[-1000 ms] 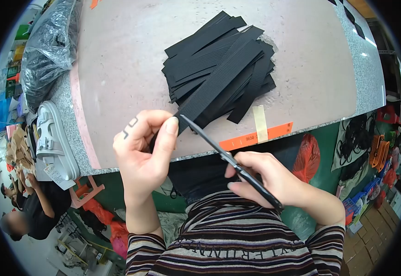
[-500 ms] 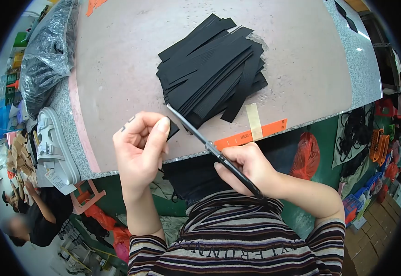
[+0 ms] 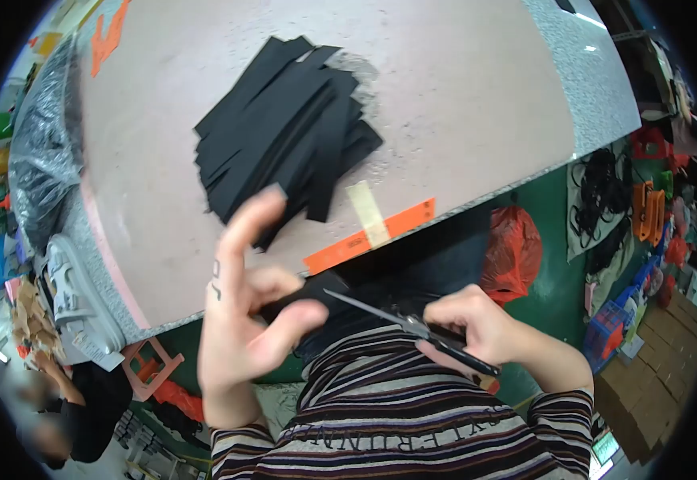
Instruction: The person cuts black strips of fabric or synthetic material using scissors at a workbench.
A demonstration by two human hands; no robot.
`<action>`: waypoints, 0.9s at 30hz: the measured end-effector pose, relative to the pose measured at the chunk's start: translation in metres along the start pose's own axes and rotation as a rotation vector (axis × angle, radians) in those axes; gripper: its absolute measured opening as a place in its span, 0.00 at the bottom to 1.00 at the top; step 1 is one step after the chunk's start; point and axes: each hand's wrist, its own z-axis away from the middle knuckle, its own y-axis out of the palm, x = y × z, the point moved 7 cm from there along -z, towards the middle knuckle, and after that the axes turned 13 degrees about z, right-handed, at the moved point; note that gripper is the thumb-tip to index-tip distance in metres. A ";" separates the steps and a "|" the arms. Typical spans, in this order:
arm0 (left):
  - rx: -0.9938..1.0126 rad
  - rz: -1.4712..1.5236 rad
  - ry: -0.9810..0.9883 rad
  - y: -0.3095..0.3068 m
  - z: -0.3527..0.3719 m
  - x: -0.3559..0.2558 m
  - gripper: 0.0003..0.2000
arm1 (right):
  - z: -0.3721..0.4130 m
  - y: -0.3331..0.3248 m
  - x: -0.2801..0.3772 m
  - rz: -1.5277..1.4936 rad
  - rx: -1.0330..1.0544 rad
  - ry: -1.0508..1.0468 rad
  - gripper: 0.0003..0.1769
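**Scissors [image 3: 414, 325] in the right hand [image 3: 479, 324], left hand [image 3: 240, 332] spread**

The right hand is closed round the scissors' dark handles, the blades together, their tip near the left thumb. The left hand, blurred, has thumb and forefinger wide apart and the other fingers curled; whether these hold anything dark, one cannot tell. Beyond the forefinger, a heap of black strips [image 3: 276, 128] lies on the table [image 3: 468, 96]. Nearer the edge is an orange label [image 3: 332, 254], crossed by pale tape [image 3: 361, 208]. To the left sit a pale sandal [image 3: 83, 300] and a clear plastic bag [image 3: 48, 144]; to the right, below the table, a red bag [image 3: 512, 252].
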 end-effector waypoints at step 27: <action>-0.054 -0.654 0.042 -0.005 -0.005 0.007 0.04 | 0.054 -0.017 -0.079 -0.205 -0.179 0.558 0.08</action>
